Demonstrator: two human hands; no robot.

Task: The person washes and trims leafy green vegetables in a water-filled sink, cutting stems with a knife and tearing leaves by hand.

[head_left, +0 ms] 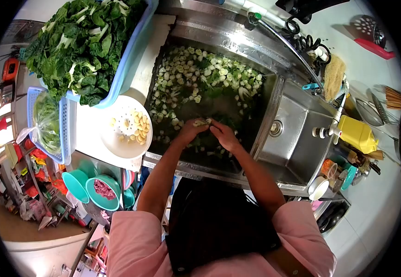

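My left hand (192, 131) is closed around a small pale green piece of leafy vegetable (202, 122), low over the water in the large sink basin (267, 108). Right beside it, my right hand (225, 137) has its fingers bent together at the same piece; its fingertips are partly hidden. Many cut greens with whitish stem ends (223, 74) float in the basin, thickest toward the far side. Darker leaves lie lower in the water around my hands.
Left stands a blue basket (125, 69) heaped with dark leafy greens (87, 46). Near it are a white strainer bowl (112, 143) with pale yellow pieces and a small blue basket (65, 124) with bagged greens. Right are a second basin (297, 124), faucet (327, 132) and yellow jug (356, 134).
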